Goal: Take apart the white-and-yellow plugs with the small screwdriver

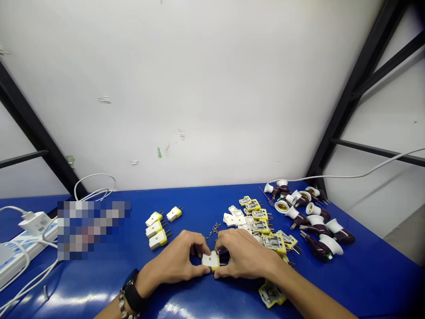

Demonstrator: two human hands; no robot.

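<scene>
Between my hands is a white-and-yellow electrical plug (209, 260), lying flat on or just above the blue tabletop with a screw hole in its white face. My left hand (181, 259) pinches its white end between thumb and fingers. At the yellow end, my right hand (244, 254) closes on it from the right, beside its pins. A dark object (223, 251) shows under the right fingers, mostly hidden, and I cannot make out its kind. Small loose screws (215, 229) lie just beyond the plug.
Several closed plugs (157, 239) stand at left; open yellow plug halves (260, 226) and white covers (235, 217) lie at right. Beyond are lamp sockets (320, 226) and a screwdriver (268, 198). A power strip (13, 268) with white cables is far left. Behind rises a white wall (212, 110).
</scene>
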